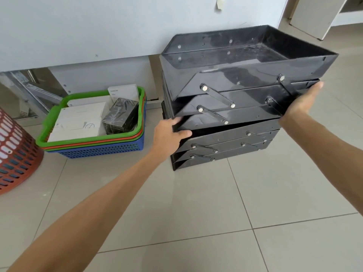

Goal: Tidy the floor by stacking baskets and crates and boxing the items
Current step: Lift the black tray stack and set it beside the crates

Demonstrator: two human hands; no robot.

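A set of black trays [249, 75] was held just above a second black set [225, 148] that stood on the tiled floor [196, 213] by the wall. The left hand [169, 134] was curled round the left end of the upper set. The right hand [302, 101] was pressed flat against its right end, fingers straight. To the left, stacked baskets [94, 146] with white and black boxes [82, 118] inside were seen, near a red basket [13, 154].
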